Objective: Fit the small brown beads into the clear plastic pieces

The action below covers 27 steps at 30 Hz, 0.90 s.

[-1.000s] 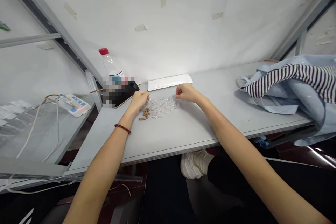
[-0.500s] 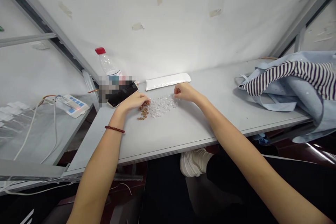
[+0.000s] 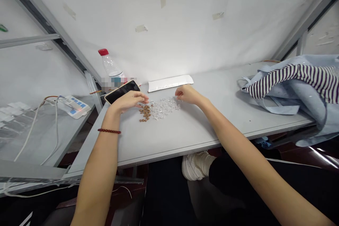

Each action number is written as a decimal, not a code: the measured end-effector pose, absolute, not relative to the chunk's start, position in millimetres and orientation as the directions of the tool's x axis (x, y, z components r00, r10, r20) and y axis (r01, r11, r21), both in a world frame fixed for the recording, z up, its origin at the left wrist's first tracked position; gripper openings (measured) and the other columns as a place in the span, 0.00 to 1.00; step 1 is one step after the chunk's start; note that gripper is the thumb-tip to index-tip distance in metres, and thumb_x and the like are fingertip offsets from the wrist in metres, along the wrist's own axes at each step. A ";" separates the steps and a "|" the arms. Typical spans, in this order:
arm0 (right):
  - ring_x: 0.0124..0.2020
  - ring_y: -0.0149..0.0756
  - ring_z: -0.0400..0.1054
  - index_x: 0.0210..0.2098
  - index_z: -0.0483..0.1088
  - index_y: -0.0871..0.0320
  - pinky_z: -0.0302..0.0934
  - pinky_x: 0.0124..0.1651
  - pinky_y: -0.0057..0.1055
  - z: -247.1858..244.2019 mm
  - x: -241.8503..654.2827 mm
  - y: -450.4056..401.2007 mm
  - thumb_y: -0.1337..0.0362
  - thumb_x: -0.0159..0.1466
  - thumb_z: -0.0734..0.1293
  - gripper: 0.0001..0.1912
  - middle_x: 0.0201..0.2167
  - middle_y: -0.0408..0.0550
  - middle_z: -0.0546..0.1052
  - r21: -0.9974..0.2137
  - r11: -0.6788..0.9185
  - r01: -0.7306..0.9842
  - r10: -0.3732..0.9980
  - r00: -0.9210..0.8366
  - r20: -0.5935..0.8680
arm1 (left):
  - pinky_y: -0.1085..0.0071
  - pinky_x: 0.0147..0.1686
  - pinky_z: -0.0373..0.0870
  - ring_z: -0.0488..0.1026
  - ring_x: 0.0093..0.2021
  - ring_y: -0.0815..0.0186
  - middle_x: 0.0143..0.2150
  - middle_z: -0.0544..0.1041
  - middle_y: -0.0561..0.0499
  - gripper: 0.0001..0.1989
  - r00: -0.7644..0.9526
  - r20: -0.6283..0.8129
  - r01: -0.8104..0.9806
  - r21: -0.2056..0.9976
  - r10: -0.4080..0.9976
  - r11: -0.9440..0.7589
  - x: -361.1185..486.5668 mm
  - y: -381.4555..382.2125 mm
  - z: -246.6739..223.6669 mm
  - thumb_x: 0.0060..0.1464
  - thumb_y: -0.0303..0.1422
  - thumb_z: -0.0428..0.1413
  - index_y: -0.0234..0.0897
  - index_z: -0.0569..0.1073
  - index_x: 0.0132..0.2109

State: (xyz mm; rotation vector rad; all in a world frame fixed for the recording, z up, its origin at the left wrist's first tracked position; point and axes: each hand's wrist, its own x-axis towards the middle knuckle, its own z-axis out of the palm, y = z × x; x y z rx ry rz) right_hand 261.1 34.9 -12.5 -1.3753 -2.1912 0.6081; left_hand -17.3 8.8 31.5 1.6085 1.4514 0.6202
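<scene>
Several small brown pieces (image 3: 145, 112) lie in a loose pile on the grey table (image 3: 169, 136). Touching their right side is a spread of clear, shiny pieces (image 3: 164, 108). My left hand (image 3: 130, 101) hovers at the upper left of the brown pile, fingers apart and holding nothing; a dark red bead bracelet circles that wrist. At the upper right edge of the clear pieces, my right hand (image 3: 185, 94) has its fingers curled together, and whatever is between the fingertips is too small to make out.
Behind the piles lies a white strip-like packet (image 3: 171, 83). A phone (image 3: 122, 91) and a red-capped bottle (image 3: 111, 66) are at the back left. Blue and striped cloth (image 3: 286, 81) covers the right end. A power strip (image 3: 76, 106) sits on the left surface.
My left hand has moved left off the brown pieces and its fingers have opened, so more of the pile shows. My right hand has barely moved. The phone appears shifted slightly left.
</scene>
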 end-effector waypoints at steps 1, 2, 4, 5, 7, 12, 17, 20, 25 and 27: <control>0.32 0.35 0.68 0.30 0.72 0.61 0.59 0.32 0.31 -12.9 261.1 35.2 0.75 0.56 0.65 0.06 0.31 0.51 0.76 -0.597 0.401 0.695 0.909 -0.382 0.166 | 0.64 0.41 0.72 0.76 0.46 0.54 0.40 0.81 0.42 0.13 0.193 -0.164 0.543 0.839 0.968 0.034 -19.3 9.4 31.9 0.38 0.35 0.62 0.37 0.78 0.34; 0.32 0.35 0.68 0.30 0.72 0.61 0.59 0.32 0.31 -13.3 261.2 35.6 0.75 0.56 0.65 0.06 0.31 0.51 0.76 -0.596 0.406 0.693 0.907 -0.384 0.172 | 0.64 0.41 0.72 0.76 0.45 0.55 0.40 0.81 0.43 0.13 0.183 -0.149 0.565 0.825 0.972 0.020 -21.8 10.8 31.6 0.37 0.35 0.62 0.37 0.78 0.35; 0.31 0.34 0.68 0.29 0.72 0.61 0.58 0.32 0.31 -13.8 261.4 36.3 0.76 0.56 0.64 0.07 0.31 0.51 0.76 -0.593 0.412 0.692 0.905 -0.386 0.179 | 0.65 0.40 0.72 0.77 0.42 0.56 0.37 0.81 0.46 0.14 0.154 -0.114 0.647 0.762 0.981 -0.013 -27.9 16.3 28.9 0.36 0.35 0.62 0.37 0.77 0.34; 0.31 0.34 0.68 0.29 0.72 0.61 0.58 0.32 0.30 -13.8 261.4 36.5 0.76 0.56 0.64 0.07 0.30 0.51 0.76 -0.591 0.413 0.693 0.905 -0.385 0.180 | 0.65 0.39 0.72 0.77 0.40 0.56 0.36 0.81 0.47 0.13 0.134 -0.096 0.702 0.712 0.986 -0.026 -31.2 20.0 26.5 0.35 0.34 0.62 0.37 0.77 0.33; 0.31 0.35 0.68 0.30 0.72 0.62 0.59 0.32 0.30 -13.2 261.3 36.2 0.76 0.57 0.64 0.07 0.30 0.51 0.76 -0.585 0.413 0.698 0.906 -0.383 0.182 | 0.65 0.40 0.71 0.77 0.37 0.56 0.32 0.80 0.48 0.10 0.085 -0.060 0.803 0.595 0.995 -0.033 -37.6 28.2 20.2 0.34 0.32 0.61 0.38 0.77 0.31; 0.35 0.36 0.70 0.32 0.73 0.63 0.61 0.34 0.30 -9.0 258.9 31.9 0.77 0.58 0.64 0.08 0.33 0.53 0.77 -0.621 0.409 0.668 0.908 -0.361 0.210 | 0.65 0.40 0.70 0.77 0.37 0.56 0.32 0.81 0.48 0.10 0.036 -0.019 0.896 0.443 0.999 -0.024 -44.2 40.9 4.3 0.35 0.30 0.59 0.39 0.79 0.30; 0.34 0.36 0.72 0.34 0.72 0.63 0.64 0.36 0.30 -3.2 252.5 25.9 0.77 0.59 0.64 0.07 0.31 0.52 0.78 -0.784 0.373 0.497 0.913 -0.348 0.213 | 0.66 0.37 0.69 0.75 0.33 0.56 0.26 0.79 0.49 0.05 0.021 0.048 0.888 0.458 0.999 -0.040 -38.9 39.2 0.4 0.32 0.29 0.58 0.39 0.77 0.24; 0.30 0.35 0.73 0.33 0.71 0.62 0.64 0.34 0.30 -0.6 247.5 23.3 0.78 0.59 0.63 0.08 0.26 0.49 0.77 -0.845 0.338 0.416 0.911 -0.369 0.183 | 0.65 0.38 0.69 0.74 0.32 0.56 0.23 0.77 0.48 0.02 0.009 0.137 0.846 0.527 0.991 -0.080 -28.0 32.9 3.7 0.33 0.29 0.59 0.38 0.76 0.21; 0.31 0.33 0.75 0.30 0.70 0.62 0.67 0.37 0.29 -0.4 239.8 20.2 0.80 0.58 0.63 0.08 0.28 0.47 0.76 -0.910 0.332 0.248 0.891 -0.398 0.217 | 0.65 0.41 0.71 0.74 0.33 0.64 0.31 0.79 0.49 0.14 0.099 0.171 0.365 0.910 0.980 -0.196 16.6 17.2 5.7 0.41 0.35 0.61 0.34 0.80 0.38; 0.31 0.33 0.76 0.31 0.69 0.62 0.68 0.38 0.30 -0.4 237.2 18.1 0.78 0.59 0.64 0.06 0.29 0.47 0.77 -0.930 0.317 0.187 0.885 -0.410 0.219 | 0.65 0.44 0.71 0.74 0.34 0.66 0.33 0.79 0.48 0.13 0.125 0.210 0.146 0.963 0.970 -0.227 36.3 11.7 3.7 0.41 0.35 0.63 0.34 0.80 0.36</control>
